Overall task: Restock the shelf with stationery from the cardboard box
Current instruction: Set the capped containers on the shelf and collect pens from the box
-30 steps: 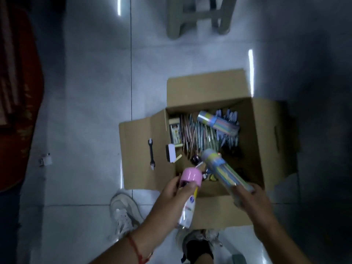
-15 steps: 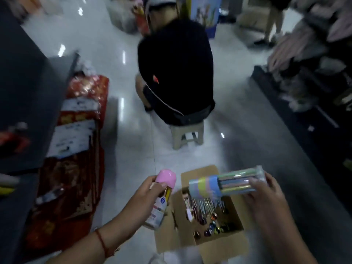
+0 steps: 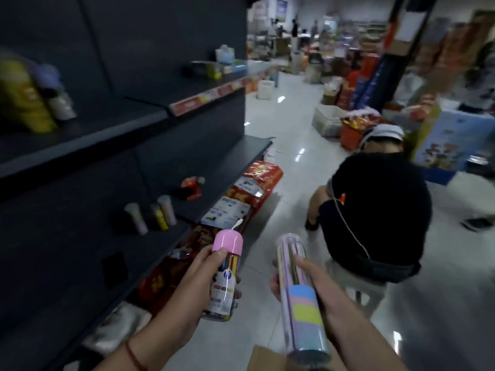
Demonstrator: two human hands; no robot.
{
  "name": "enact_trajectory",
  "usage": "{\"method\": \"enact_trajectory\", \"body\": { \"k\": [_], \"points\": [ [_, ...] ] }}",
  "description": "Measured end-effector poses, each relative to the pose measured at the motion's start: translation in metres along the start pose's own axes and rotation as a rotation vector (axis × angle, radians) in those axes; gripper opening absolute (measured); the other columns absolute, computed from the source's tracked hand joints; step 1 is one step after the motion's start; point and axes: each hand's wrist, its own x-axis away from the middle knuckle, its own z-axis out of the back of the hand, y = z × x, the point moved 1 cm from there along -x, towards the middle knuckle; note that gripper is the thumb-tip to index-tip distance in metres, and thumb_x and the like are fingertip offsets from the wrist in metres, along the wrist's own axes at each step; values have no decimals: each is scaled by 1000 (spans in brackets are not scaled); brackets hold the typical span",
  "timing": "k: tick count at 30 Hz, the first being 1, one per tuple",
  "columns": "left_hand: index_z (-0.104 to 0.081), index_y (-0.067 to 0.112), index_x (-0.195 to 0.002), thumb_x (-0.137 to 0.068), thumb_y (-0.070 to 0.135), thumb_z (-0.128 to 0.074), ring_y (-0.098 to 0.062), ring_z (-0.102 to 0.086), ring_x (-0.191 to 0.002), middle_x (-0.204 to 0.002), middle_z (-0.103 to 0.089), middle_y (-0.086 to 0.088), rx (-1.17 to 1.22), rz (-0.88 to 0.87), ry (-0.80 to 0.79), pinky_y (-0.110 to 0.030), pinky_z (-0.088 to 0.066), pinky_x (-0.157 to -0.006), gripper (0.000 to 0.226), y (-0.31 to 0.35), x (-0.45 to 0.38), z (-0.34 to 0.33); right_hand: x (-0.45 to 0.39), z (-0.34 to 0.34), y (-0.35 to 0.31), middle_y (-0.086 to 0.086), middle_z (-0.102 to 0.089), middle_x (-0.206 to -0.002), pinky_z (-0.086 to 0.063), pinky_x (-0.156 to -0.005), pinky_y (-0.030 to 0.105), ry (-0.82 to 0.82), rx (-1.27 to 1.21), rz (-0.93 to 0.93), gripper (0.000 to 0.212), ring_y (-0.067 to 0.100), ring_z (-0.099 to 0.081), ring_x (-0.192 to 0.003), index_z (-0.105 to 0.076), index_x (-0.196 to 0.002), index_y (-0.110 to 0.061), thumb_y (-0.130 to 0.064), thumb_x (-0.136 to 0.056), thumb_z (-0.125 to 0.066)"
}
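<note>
Head view, lowest edge first: a corner of the cardboard box shows at the bottom centre of the frame, just beneath the right-hand tube.

Right hand is wrapped around a clear tube of pastel pens, thumb over the front and fingers behind, holding it at mid-length just above its banded label. Left hand is curled round a pink-capped tube of coloured pens, gripping the clear body below the cap, with the thumb near the cap's rim. Both tubes stand nearly upright, well apart from each other.

These look like light, rigid plastic cylinders; the smooth walls are probably a little slippery, and the pink cap may lift off, so a grip on the body rather than the cap seems the safer hold. Set down on their flat bases they may tip easily, being tall and narrow.

Further off, in the left half of the frame, runs the dark shelf; its middle tier already carries a few similar standing tubes, a likely spot for these two. On the floor beyond lie red packaged goods. At centre right a person in black sits on a stool, back turned.
</note>
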Motion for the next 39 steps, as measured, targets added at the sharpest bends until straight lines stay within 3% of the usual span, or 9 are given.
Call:
{"method": "enact_trajectory", "body": {
  "k": [3,7,10,12,18,22,27,36,39],
  "points": [
    [-60,17,-114,-95,39,-54,-23,-63,-56,-79,-64,-14,45,-44,115,-33,-51,-52,29,7,14,47,-22,-44,16,21,-71,-93,-61,-67,36,-101,183,-35,42,28,-70,-73,-75,-96,6,-22,-65,-72],
    [-59,25,-115,-93,36,-57,-22,-63,-61,-78,-63,-8,41,-124,196,-33,-51,-53,25,23,20,104,-55,-101,33,21,-70,-113,-58,-81,41,-207,271,-56,40,30,-69,-90,-76,-98,1,-28,-72,-67],
    [-58,37,-117,-84,37,-69,-26,-67,-76,-88,-67,-7,-4,-190,213,-37,-52,-58,35,43,11,151,-85,-150,39,25,-68,-97,-60,-73,41,-299,224,-125,54,32,-69,-78,-72,-106,8,-33,-72,-68],
    [-55,44,-119,-75,38,-64,-26,-68,-82,-97,-69,-5,-48,-229,225,-39,-53,-63,45,60,0,178,-103,-184,41,23,-66,-94,-61,-70,40,-405,177,-162,61,30,-69,-77,-65,-119,8,-33,-73,-71],
    [-48,50,-124,-80,36,-62,-16,-72,-82,-93,-70,9,-132,-364,205,-32,-58,-64,48,131,-46,259,-166,-287,42,23,-67,-115,-58,-65,36,-678,219,-279,77,30,-71,-80,-65,-121,4,-32,-58,-91],
    [-45,50,-127,-93,28,-63,-11,-71,-85,-102,-70,9,-170,-439,252,-29,-56,-67,44,180,-80,297,-192,-328,36,26,-66,-109,-61,-65,39,-662,222,-128,99,32,-70,-83,-62,-124,5,-31,-41,-101],
    [-42,48,-126,-92,27,-64,-16,-70,-84,-102,-68,9,-167,-536,303,-31,-58,-61,46,218,-109,318,-221,-376,0,21,-69,-100,-60,-74,36,-639,458,91,84,27,-70,-82,-73,-109,2,-32,-36,-98],
    [-28,54,-142,-84,28,-74,6,-65,-99,-111,-65,29,-311,-694,476,-20,-50,-80,78,266,-182,307,-303,-457,-88,11,-72,-112,-59,-68,28,-725,536,305,82,18,-72,-88,-77,-103,-10,-43,-31,-95],
    [-33,63,-129,-84,24,-75,7,-63,-101,-113,-65,28,-343,-747,576,-18,-49,-83,72,282,-223,295,-346,-477,-118,10,-72,-112,-58,-67,27,-748,562,292,84,18,-72,-90,-76,-106,-9,-46,-32,-94]
  ]
}}
